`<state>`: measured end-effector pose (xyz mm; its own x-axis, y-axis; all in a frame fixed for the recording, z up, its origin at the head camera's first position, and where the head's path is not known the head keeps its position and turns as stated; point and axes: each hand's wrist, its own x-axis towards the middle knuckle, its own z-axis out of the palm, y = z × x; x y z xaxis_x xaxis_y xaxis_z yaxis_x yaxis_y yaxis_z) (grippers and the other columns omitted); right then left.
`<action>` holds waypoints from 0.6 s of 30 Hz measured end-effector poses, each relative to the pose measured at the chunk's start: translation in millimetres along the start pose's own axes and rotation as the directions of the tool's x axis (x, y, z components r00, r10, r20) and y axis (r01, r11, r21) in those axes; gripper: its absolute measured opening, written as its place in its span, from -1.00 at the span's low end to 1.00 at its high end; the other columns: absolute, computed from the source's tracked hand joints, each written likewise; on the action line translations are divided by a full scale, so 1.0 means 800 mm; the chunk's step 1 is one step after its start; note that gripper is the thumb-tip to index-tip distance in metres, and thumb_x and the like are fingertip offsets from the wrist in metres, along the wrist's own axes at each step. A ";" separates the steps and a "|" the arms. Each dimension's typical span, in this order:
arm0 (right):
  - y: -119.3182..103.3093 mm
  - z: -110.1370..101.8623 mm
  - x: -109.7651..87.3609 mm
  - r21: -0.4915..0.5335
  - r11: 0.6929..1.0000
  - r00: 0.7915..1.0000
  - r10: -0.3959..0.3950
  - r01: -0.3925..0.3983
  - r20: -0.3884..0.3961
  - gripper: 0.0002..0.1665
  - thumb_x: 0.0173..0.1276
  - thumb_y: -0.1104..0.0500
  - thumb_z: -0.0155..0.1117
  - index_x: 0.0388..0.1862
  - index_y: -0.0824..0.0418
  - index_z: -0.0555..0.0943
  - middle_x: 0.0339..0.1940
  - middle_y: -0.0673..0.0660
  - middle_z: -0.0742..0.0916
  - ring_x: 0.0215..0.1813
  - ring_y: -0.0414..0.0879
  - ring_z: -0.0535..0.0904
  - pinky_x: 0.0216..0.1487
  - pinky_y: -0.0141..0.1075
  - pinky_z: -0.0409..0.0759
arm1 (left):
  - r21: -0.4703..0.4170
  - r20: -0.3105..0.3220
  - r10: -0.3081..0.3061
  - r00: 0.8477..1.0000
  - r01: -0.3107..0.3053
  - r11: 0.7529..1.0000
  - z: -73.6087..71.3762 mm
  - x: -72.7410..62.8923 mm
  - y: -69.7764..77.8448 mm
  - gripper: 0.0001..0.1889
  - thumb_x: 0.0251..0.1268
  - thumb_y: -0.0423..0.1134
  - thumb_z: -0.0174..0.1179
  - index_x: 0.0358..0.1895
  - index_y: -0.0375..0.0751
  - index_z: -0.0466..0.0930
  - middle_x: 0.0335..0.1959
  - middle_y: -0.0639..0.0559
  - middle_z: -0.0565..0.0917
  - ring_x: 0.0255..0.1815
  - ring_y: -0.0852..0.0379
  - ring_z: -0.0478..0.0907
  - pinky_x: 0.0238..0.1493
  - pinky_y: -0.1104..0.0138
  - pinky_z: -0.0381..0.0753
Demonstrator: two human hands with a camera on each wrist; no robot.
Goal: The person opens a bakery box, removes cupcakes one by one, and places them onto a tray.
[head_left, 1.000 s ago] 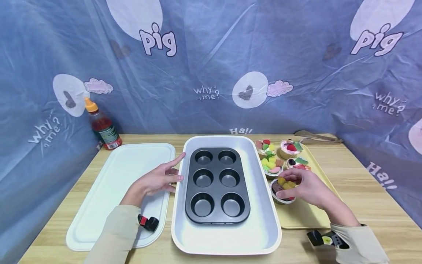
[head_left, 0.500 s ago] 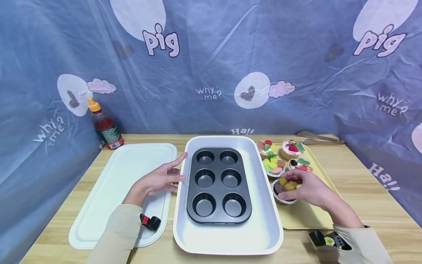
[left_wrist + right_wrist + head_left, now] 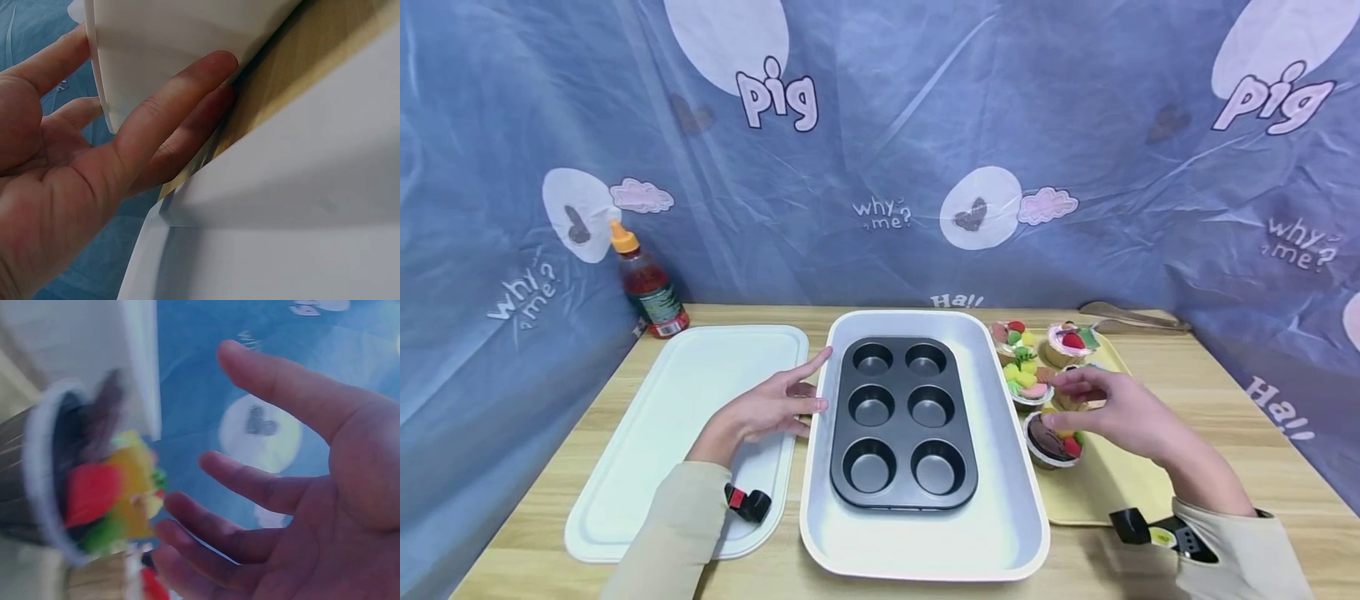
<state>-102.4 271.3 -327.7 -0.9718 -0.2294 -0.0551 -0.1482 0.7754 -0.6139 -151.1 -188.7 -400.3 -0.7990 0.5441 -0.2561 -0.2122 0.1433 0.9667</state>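
Observation:
My left hand (image 3: pixel 767 408) rests against the left side of a deep white tray (image 3: pixel 925 560), its fingers spread. In the left wrist view the fingers (image 3: pixel 181 94) lie along that tray's outer wall. A black muffin tin (image 3: pixel 901 417) with hollow cups stands inside the tray. Over a yellow tray (image 3: pixel 1120 492) on the right, my right hand (image 3: pixel 1123 412) hovers with loosely bent fingers and holds nothing. Just below its thumb sits a chocolate cupcake (image 3: pixel 1049 446) with yellow and red toppings. The right wrist view shows this cupcake (image 3: pixel 44 487) apart from the fingers (image 3: pixel 287 387).
Other topped cupcakes stand behind it on the yellow tray, among them a green-and-yellow one (image 3: pixel 1026 385) and a pink one (image 3: pixel 1071 343). A flat white tray (image 3: pixel 700 400) lies left, a sauce bottle (image 3: pixel 653 287) behind it. Tongs (image 3: pixel 1131 317) lie at the back right.
My right hand has lifted off the chocolate cupcake, up and to the right, uncovering more of its top. The left hand keeps its place at the white tray. The head view has turned slightly left.

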 end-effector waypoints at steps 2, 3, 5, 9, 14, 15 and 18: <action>-0.006 -0.005 0.000 0.006 1.000 1.000 -0.010 0.010 -0.002 -0.26 0.22 -0.07 0.52 0.25 0.32 0.56 0.14 0.30 0.70 0.13 0.15 0.61 -0.10 -0.31 0.60 | 0.005 -0.002 -0.001 1.000 0.001 1.000 0.000 0.000 0.000 -0.04 0.41 -0.20 0.28 0.64 0.32 -0.22 0.34 -0.47 0.25 0.07 -0.01 0.61 0.03 0.06 0.73; -0.009 -0.007 0.000 0.014 1.000 1.000 -0.013 0.013 0.001 -0.26 0.24 -0.07 0.50 0.27 0.31 0.55 0.16 0.30 0.69 0.14 0.16 0.61 -0.09 -0.30 0.60 | 0.004 -0.004 -0.002 1.000 0.002 1.000 0.001 0.000 0.000 -0.04 0.40 -0.20 0.28 0.64 0.33 -0.21 0.35 -0.46 0.24 0.08 -0.01 0.61 0.03 0.06 0.73; -0.016 -0.010 0.002 0.032 0.999 1.000 -0.017 0.017 0.002 -0.28 0.27 -0.08 0.48 0.29 0.30 0.55 0.19 0.30 0.68 0.16 0.18 0.61 -0.08 -0.28 0.60 | 0.006 -0.011 -0.009 1.000 0.009 1.000 0.001 0.001 0.000 -0.03 0.39 -0.19 0.29 0.64 0.34 -0.21 0.36 -0.46 0.24 0.09 -0.02 0.61 0.04 0.05 0.73; -0.031 -0.011 0.008 0.058 0.998 1.000 -0.024 0.025 -0.007 -0.26 0.30 -0.10 0.46 0.31 0.29 0.53 0.20 0.31 0.68 0.17 0.21 0.63 -0.05 -0.29 0.62 | 0.020 -0.017 -0.010 1.000 0.011 1.000 0.001 0.001 0.001 -0.03 0.38 -0.18 0.30 0.64 0.32 -0.21 0.38 -0.46 0.24 0.12 -0.04 0.59 0.06 0.04 0.72; -0.045 -0.011 0.014 0.074 0.996 0.999 -0.042 0.043 -0.022 -0.27 0.31 -0.10 0.44 0.32 0.29 0.52 0.19 0.33 0.67 0.18 0.18 0.62 -0.10 -0.44 0.61 | 0.065 -0.027 -0.006 1.000 0.008 0.998 0.004 0.001 0.001 -0.04 0.38 -0.18 0.30 0.65 0.25 -0.19 0.35 -0.47 0.26 0.11 -0.05 0.58 0.07 0.05 0.72; -0.047 -0.011 0.014 0.072 0.996 0.999 -0.046 0.048 -0.025 -0.28 0.32 -0.10 0.44 0.31 0.29 0.53 0.19 0.33 0.67 0.18 0.16 0.62 -0.10 -0.45 0.59 | 0.074 -0.029 -0.003 1.000 0.005 0.997 0.005 0.002 0.002 -0.04 0.38 -0.18 0.31 0.65 0.23 -0.18 0.34 -0.47 0.26 0.11 -0.05 0.58 0.07 0.05 0.72; -0.049 -0.011 0.015 0.089 0.994 0.997 -0.061 0.064 -0.038 -0.31 0.34 -0.06 0.42 0.31 0.30 0.53 0.18 0.33 0.67 0.17 0.15 0.62 -0.07 -0.48 0.57 | 0.086 -0.025 0.005 1.000 -0.003 0.996 0.008 0.003 0.002 -0.04 0.38 -0.18 0.31 0.65 0.20 -0.17 0.34 -0.48 0.27 0.11 -0.06 0.58 0.07 0.03 0.71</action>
<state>-110.1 243.1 -297.2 -0.9672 -0.2536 0.0127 -0.1935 0.7038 -0.6835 -149.8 -181.6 -399.1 -0.8140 0.5236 -0.2514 -0.1612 0.2123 0.9638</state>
